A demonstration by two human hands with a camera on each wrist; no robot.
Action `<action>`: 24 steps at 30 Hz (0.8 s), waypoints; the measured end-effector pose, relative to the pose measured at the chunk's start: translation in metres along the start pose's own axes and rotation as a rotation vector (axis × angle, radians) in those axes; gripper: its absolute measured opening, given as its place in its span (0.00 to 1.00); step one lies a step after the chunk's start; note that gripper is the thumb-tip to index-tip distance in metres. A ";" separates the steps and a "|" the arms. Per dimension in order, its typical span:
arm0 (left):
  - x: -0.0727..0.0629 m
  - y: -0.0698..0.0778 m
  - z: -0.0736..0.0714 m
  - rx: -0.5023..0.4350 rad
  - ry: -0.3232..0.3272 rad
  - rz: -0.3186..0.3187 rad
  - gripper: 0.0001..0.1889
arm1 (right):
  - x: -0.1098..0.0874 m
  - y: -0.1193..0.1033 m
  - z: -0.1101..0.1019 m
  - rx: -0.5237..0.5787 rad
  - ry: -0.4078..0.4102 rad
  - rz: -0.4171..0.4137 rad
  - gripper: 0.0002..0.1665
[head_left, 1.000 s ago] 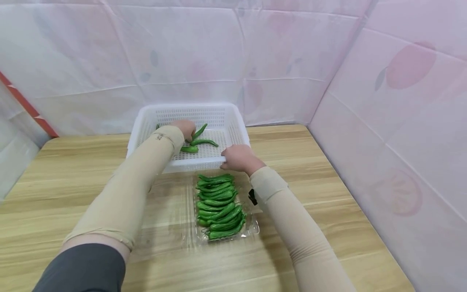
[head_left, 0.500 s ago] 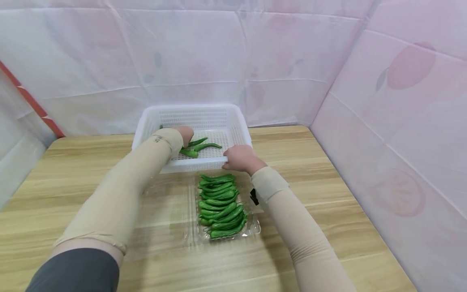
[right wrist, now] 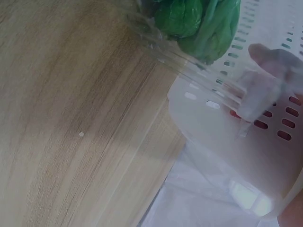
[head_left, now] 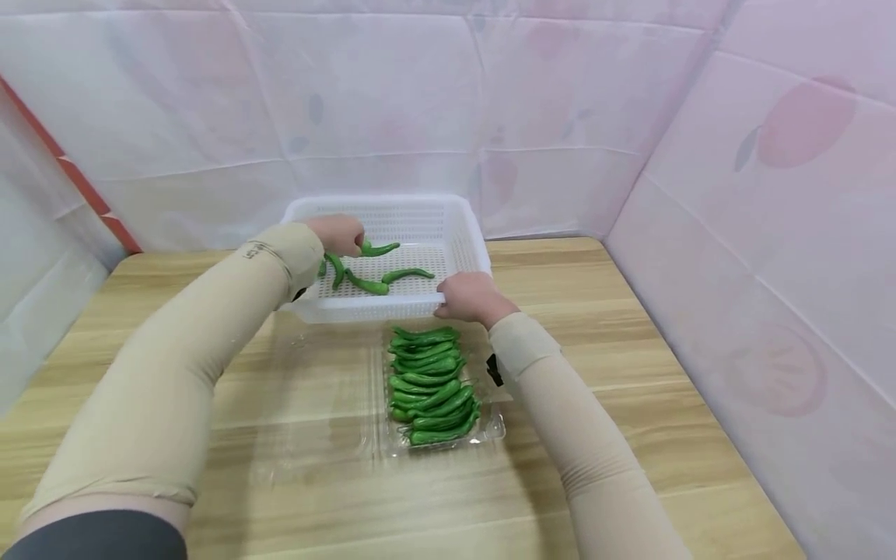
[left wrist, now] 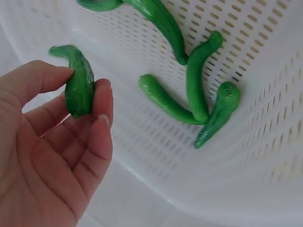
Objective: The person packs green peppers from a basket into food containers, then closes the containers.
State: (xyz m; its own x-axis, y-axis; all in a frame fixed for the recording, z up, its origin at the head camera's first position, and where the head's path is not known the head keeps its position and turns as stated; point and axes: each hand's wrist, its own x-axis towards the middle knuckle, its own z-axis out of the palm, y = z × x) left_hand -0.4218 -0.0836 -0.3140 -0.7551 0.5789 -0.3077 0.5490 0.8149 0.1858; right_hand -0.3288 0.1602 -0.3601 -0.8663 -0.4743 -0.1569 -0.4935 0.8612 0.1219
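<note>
My left hand (head_left: 339, 233) is over the left part of a white plastic basket (head_left: 371, 306), pinching a green chili pepper (left wrist: 80, 85) between thumb and fingers. Several more chili peppers (left wrist: 199, 78) lie loose on the perforated basket floor. With my right hand (head_left: 470, 297) I grip the basket's front rim near its right corner. In front of the basket stands a clear plastic clamshell box (head_left: 493, 426), holding a row of green chili peppers (head_left: 430, 381) laid side by side. In the right wrist view, only some fingers (right wrist: 262, 52) show, partly behind plastic.
The clamshell's transparent lid (head_left: 318, 420) lies folded out to the left on the wooden table (head_left: 595, 311). Behind the basket and along the right side hang pale pink printed sheets (head_left: 392, 85).
My left hand, lower among the peppers half a second ago, has risen with a chili pepper. The loose peppers in the basket lie more spread out. My right hand stays on the rim.
</note>
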 end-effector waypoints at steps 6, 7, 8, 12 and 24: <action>-0.027 0.010 -0.005 -0.091 0.006 0.100 0.16 | 0.000 0.005 -0.001 0.018 -0.019 -0.007 0.15; -0.030 0.010 -0.004 -0.101 0.031 0.119 0.16 | 0.000 0.006 -0.001 0.022 -0.018 -0.008 0.15; -0.034 0.011 -0.005 -0.111 0.059 0.139 0.15 | 0.000 0.008 -0.002 0.025 -0.017 -0.007 0.15; -0.045 0.013 -0.004 -0.149 0.149 0.172 0.14 | -0.001 0.014 -0.006 0.018 -0.005 0.003 0.15; -0.075 0.025 0.014 -0.239 0.278 0.220 0.16 | -0.002 0.021 -0.009 0.025 -0.017 0.006 0.15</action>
State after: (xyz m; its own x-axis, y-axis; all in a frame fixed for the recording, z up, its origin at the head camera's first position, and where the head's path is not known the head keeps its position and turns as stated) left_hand -0.3467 -0.1069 -0.2995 -0.7151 0.6987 0.0202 0.6339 0.6360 0.4401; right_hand -0.3382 0.1780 -0.3483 -0.8678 -0.4659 -0.1729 -0.4859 0.8684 0.0987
